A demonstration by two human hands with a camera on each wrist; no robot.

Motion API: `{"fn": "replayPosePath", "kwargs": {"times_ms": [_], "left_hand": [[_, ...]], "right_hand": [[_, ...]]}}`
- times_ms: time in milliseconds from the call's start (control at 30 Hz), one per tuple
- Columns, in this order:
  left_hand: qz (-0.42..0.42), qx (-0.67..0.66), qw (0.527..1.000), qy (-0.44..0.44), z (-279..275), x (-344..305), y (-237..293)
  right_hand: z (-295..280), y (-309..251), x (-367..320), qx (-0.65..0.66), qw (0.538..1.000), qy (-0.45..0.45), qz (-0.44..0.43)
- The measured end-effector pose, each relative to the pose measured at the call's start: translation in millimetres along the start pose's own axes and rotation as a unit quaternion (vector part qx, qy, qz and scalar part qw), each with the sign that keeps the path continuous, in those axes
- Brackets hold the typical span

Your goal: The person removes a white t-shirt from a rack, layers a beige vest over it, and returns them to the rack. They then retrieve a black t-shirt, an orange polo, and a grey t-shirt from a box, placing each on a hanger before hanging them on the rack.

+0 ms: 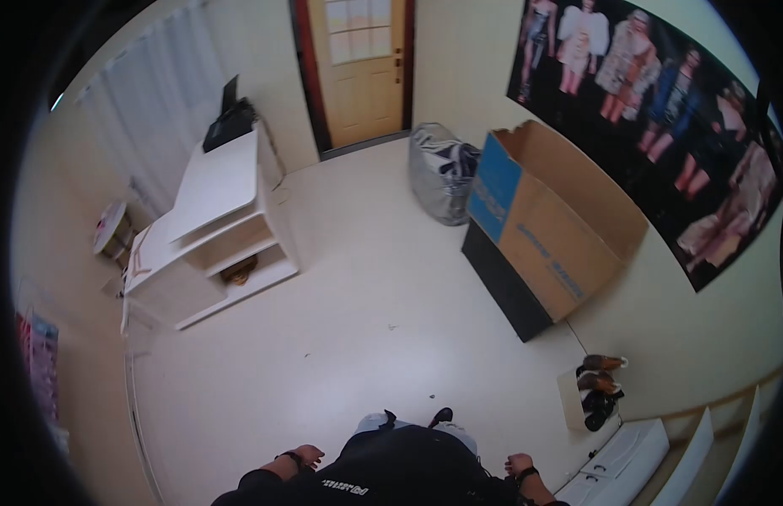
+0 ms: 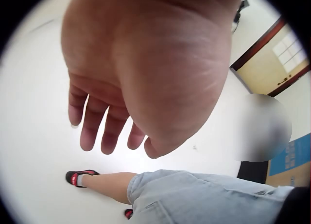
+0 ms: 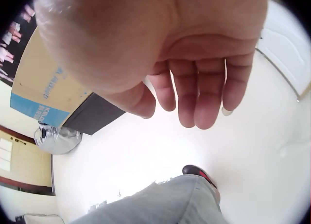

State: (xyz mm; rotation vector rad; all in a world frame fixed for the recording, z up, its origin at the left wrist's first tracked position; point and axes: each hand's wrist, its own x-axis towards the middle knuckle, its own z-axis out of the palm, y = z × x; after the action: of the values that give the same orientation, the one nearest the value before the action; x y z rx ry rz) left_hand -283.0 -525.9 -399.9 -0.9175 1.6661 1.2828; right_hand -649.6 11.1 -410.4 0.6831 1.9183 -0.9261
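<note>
My left hand [image 1: 307, 455] hangs beside my body at the bottom of the head view and holds nothing. In the left wrist view its palm and loosely bent fingers [image 2: 108, 129] show above the pale floor, with my denim shorts [image 2: 194, 192] and a black and red shoe [image 2: 77, 178] below. On the other side hangs my right hand [image 1: 518, 465], also with nothing in it. The right wrist view shows its relaxed fingers [image 3: 206, 102] apart from my shorts [image 3: 160, 204]. Neither hand touches any object.
A large cardboard box [image 1: 543, 244] stands on a black base [image 1: 505, 282] along the right wall, with a silvery bag [image 1: 438, 181] behind it. White shelving [image 1: 223, 194] is at left. Shoes [image 1: 600, 392] and a white cabinet [image 1: 619, 460] are near right. A door [image 1: 362, 93] is at the back.
</note>
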Motion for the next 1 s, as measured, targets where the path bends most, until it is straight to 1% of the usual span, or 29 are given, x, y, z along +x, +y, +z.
{"fn": "replayPosePath", "kwargs": {"times_ms": [33,67,100,133,167,233,267,333,367,433,467,500,533,567,600,633,700,767,833,900,967,1000], "left_hand": [[-0.034,-0.027,0.999,0.019,-9.3,0.3,38.3],[-0.015,-0.052,0.996,0.065,-19.5,18.9,59.7],[0.001,-0.084,0.990,0.110,-24.7,28.4,80.4],[-0.010,-0.139,0.982,0.127,-35.1,36.8,103.9],[0.006,-0.137,0.980,0.145,-46.2,43.7,128.8],[0.055,-0.178,0.969,0.162,-68.2,48.7,178.1],[0.061,-0.193,0.965,0.167,-77.4,57.8,193.7],[0.054,-0.182,0.968,0.163,-90.4,74.1,219.9],[0.046,-0.178,0.970,0.162,-96.6,80.5,228.9],[0.018,-0.147,0.981,0.123,-108.0,102.1,236.5],[-0.005,-0.115,0.988,0.100,-113.4,115.2,241.5],[-0.030,-0.083,0.993,0.077,-118.9,124.4,252.7],[-0.032,-0.056,0.997,0.048,-125.7,133.2,262.9],[-0.037,-0.028,0.999,0.018,-137.6,137.0,273.9],[0.004,-0.089,0.995,-0.038,-153.1,176.8,252.1],[-0.005,-0.079,0.996,-0.048,-166.9,172.8,275.9],[-0.005,0.057,0.998,0.022,-185.9,147.5,365.8],[0.105,0.053,0.993,-0.008,-231.3,210.5,361.4],[0.034,-0.052,0.996,0.056,-272.1,238.4,403.9],[0.101,-0.097,0.981,0.138,-315.2,254.3,442.0],[0.121,-0.185,0.955,0.200,-345.0,240.3,496.1],[0.116,-0.181,0.956,0.202,-356.5,237.5,512.8]], "right_hand": [[-11.6,-7.8,25.4,-0.013,0.999,-0.009,-0.037],[-19.7,-41.0,12.6,-0.033,0.997,0.017,-0.061],[-29.3,-56.5,29.3,-0.035,0.996,0.035,-0.075],[-36.6,-78.3,29.7,-0.013,0.993,0.061,-0.105],[-42.3,-93.9,42.4,0.007,0.989,0.067,-0.131],[-48.0,-141.0,29.7,0.081,0.983,0.068,-0.150],[-51.2,-153.4,34.2,0.090,0.982,0.073,-0.147],[-53.4,-175.8,41.8,0.072,0.976,0.063,-0.195],[-52.4,-183.3,45.5,0.078,0.977,0.065,-0.189],[-52.4,-199.7,52.8,0.024,0.973,0.084,-0.212],[-55.0,-213.4,53.4,0.029,0.974,0.091,-0.207],[-57.9,-228.9,50.1,0.019,0.970,0.092,-0.226],[-58.3,-245.5,47.6,0.008,0.966,0.092,-0.242],[-61.1,-261.2,49.1,-0.011,0.964,0.111,-0.241],[-63.7,-287.3,40.7,-0.059,0.947,0.155,-0.274],[-66.6,-315.3,23.0,-0.110,0.926,0.196,-0.302],[-73.9,-385.6,-15.7,-0.055,0.922,0.191,-0.332],[-85.7,-458.5,-50.5,-0.052,0.909,0.201,-0.363],[-99.0,-516.3,-70.2,-0.013,0.893,0.217,-0.395],[-119.8,-563.1,-82.2,-0.027,0.867,0.232,-0.440],[-143.0,-598.6,-81.9,-0.002,0.861,0.218,-0.459],[-154.9,-616.1,-80.9,0.031,0.867,0.198,-0.455]]}}
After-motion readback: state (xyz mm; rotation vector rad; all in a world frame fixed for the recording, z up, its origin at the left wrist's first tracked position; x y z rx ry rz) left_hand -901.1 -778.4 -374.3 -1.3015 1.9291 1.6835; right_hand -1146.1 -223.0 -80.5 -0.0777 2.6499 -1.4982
